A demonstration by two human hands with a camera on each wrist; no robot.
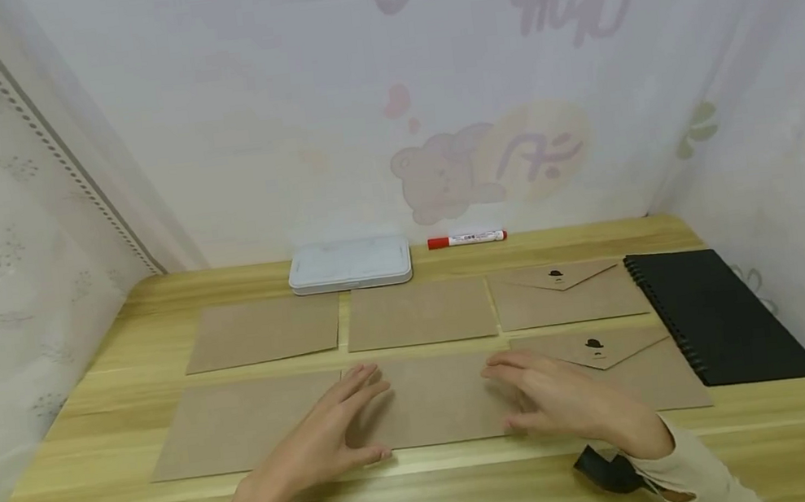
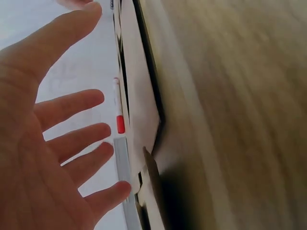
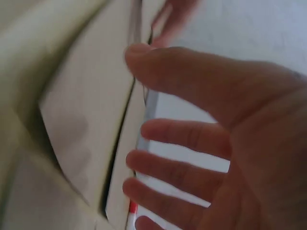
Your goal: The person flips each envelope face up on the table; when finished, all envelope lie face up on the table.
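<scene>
Kraft-paper envelopes lie flat in two rows of three on the wooden table. My left hand (image 1: 326,439) is over the seam between the front left envelope (image 1: 215,430) and the front middle envelope (image 1: 436,399), fingers spread and holding nothing. Over the opposite end of that middle envelope is my right hand (image 1: 558,398), also with parted fingers and nothing in them. It partly covers the front right envelope (image 1: 660,387), whose pointed flap bears a small black hat print. Both wrist views show the left palm (image 2: 53,139) and right palm (image 3: 249,158) beside the envelopes, thumbs apart from the fingers.
Behind the front row lie the back left (image 1: 264,331), back middle (image 1: 420,314) and back right (image 1: 577,302) envelopes. A white flat case (image 1: 349,265) and a red-capped marker (image 1: 467,238) sit near the rear curtain (image 1: 250,136). A black spiral notebook (image 1: 726,315) lies at right.
</scene>
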